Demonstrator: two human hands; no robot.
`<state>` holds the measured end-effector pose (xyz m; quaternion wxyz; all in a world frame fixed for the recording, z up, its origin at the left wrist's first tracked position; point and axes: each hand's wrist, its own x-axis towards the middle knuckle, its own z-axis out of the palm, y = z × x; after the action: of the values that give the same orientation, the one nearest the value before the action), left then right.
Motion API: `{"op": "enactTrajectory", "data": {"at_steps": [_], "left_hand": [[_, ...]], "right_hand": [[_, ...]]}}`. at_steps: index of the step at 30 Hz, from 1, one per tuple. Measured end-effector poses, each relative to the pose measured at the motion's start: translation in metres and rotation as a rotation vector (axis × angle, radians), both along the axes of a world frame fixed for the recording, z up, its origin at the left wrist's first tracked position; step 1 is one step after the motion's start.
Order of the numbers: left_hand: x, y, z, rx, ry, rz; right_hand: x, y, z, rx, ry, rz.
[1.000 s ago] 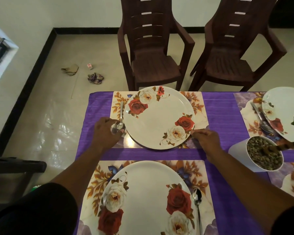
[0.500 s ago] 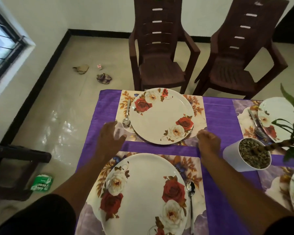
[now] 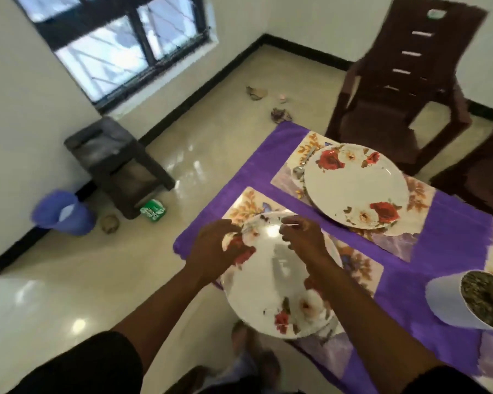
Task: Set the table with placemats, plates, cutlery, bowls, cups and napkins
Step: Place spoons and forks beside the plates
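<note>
The near floral plate (image 3: 271,282) lies on its placemat (image 3: 359,265) at the table's edge, and its near side seems to reach past the edge. My left hand (image 3: 214,248) is at the plate's left rim, thumb on top and fingers curled at the edge. My right hand (image 3: 302,240) hovers over the plate's far part with bent fingers; blur hides whether it touches the plate. Beyond lies the far floral plate (image 3: 356,189) on a second placemat (image 3: 419,194), with a spoon (image 3: 303,163) at its left. The near spoon is hidden.
A purple cloth (image 3: 453,237) covers the table. A white pot of pebbles (image 3: 450,297) stands at the right. A brown chair (image 3: 396,89) faces the far side. On the floor at the left are a dark stool (image 3: 117,163), a purple bucket (image 3: 63,211) and a green packet (image 3: 153,211).
My head has turned left and down, bringing the window and stool into view. Both hands have drawn back from the far placemat to the near plate.
</note>
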<state>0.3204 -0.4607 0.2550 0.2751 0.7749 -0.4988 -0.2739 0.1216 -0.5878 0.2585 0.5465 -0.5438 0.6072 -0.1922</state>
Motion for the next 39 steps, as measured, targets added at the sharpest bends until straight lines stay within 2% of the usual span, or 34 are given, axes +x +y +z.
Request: {"op": "enactTrajectory", "data": {"at_steps": [4, 10, 17, 22, 24, 29, 35, 39], "left_hand": [[0.005, 0.074, 0.024, 0.071, -0.043, 0.177], [-0.005, 0.177, 0.039, 0.038, 0.082, 0.435], [-0.040, 0.342, 0.010, -0.013, 0.215, 0.941], [-0.088, 0.446, -0.025, -0.062, 0.284, 1.314], [-0.108, 0.476, -0.038, -0.059, 0.354, 1.458], [-0.172, 0.522, -0.068, 0.115, 0.405, 1.709], [-0.234, 0.543, -0.085, 0.254, 0.432, 1.857], [-0.275, 0.531, -0.100, 0.301, 0.496, 1.870]], "right_hand": [[0.038, 0.037, 0.023, -0.143, 0.127, 0.501], [0.084, 0.100, 0.045, -0.401, 0.256, 0.985], [0.158, 0.221, 0.052, -0.607, 0.145, 1.499], [0.183, 0.318, 0.033, -0.662, 0.086, 1.864], [0.185, 0.353, 0.025, -0.674, 0.059, 1.997], [0.170, 0.425, 0.009, -0.643, -0.008, 2.233], [0.133, 0.489, -0.023, -0.606, -0.066, 2.441], [0.093, 0.504, -0.066, -0.653, 0.015, 2.601]]}}
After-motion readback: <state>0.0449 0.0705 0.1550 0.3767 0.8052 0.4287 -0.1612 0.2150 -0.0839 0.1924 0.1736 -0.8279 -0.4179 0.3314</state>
